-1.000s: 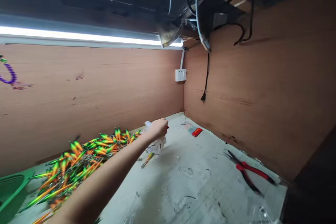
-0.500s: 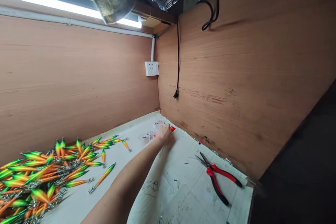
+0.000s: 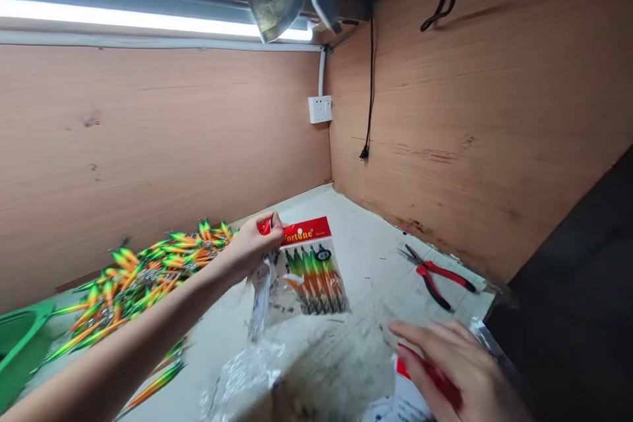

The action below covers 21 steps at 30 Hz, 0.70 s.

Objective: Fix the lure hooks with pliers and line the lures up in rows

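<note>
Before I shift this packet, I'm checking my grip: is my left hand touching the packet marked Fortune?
Touching: the head view shows the left hand pinching the packet by its red top.

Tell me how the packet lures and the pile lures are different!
The packet lures line up side by side; the pile lures lie jumbled. The packet lures are bagged, held by the left hand; the pile lures lie loose. Both are green and orange.
</note>
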Tool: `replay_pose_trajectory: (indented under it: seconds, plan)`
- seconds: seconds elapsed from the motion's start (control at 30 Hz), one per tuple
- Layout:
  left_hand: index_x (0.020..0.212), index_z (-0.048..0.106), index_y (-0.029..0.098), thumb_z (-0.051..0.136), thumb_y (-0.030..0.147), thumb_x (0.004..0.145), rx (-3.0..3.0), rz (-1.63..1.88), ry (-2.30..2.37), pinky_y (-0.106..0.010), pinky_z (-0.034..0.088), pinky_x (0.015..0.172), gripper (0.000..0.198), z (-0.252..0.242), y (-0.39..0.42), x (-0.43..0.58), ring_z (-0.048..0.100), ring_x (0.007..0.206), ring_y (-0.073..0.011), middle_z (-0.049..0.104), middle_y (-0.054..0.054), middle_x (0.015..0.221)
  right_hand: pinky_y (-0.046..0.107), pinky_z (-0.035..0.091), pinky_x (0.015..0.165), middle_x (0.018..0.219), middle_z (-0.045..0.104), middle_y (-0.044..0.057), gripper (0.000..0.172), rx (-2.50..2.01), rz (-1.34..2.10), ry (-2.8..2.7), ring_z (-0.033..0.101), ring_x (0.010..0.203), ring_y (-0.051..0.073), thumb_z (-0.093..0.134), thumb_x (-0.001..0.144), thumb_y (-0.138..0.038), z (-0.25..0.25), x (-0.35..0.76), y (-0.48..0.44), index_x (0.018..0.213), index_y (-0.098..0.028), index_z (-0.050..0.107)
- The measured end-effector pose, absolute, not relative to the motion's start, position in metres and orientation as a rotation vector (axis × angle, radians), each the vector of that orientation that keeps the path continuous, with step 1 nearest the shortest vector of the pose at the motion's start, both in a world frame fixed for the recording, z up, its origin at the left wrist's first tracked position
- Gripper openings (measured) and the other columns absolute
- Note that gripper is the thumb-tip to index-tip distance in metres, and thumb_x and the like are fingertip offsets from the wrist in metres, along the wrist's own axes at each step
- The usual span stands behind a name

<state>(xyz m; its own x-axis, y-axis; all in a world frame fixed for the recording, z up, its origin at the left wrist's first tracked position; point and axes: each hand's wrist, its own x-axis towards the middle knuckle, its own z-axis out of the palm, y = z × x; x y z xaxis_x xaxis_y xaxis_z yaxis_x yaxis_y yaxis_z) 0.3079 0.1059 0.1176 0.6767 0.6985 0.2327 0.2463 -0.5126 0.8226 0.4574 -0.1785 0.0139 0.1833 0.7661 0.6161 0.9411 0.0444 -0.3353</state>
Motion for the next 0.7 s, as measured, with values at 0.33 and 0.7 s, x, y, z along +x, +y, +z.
replay_pose_trajectory:
  seconds: [0.33,0.7]
  plan:
    - [0.067,0.044,0.021,0.066,0.038,0.073,1.648,0.802,0.620,-0.021,0.030,0.052,0.028,0.105,0.037,0.178,0.036,0.057,-0.0095,0.050,0.004,0.066,0.031,0.047,0.066,0.080,0.076,0.005,0.026,-1.764,0.034,-1.836,0.065,0.069,0.020,0.060,0.091,-0.027,0.053,0.374,-0.139,0.113,-0.020,0.070]
    - [0.086,0.059,0.021,0.085,0.052,0.065,1.875,0.787,0.425,-0.021,0.039,0.051,0.046,0.105,0.024,0.110,0.047,0.060,-0.0122,0.054,0.001,0.072,0.030,0.039,0.069,0.070,0.069,0.001,0.019,-1.631,0.547,-1.806,0.059,0.070,0.017,0.050,0.085,-0.020,0.060,0.328,-0.119,0.077,-0.022,0.067]
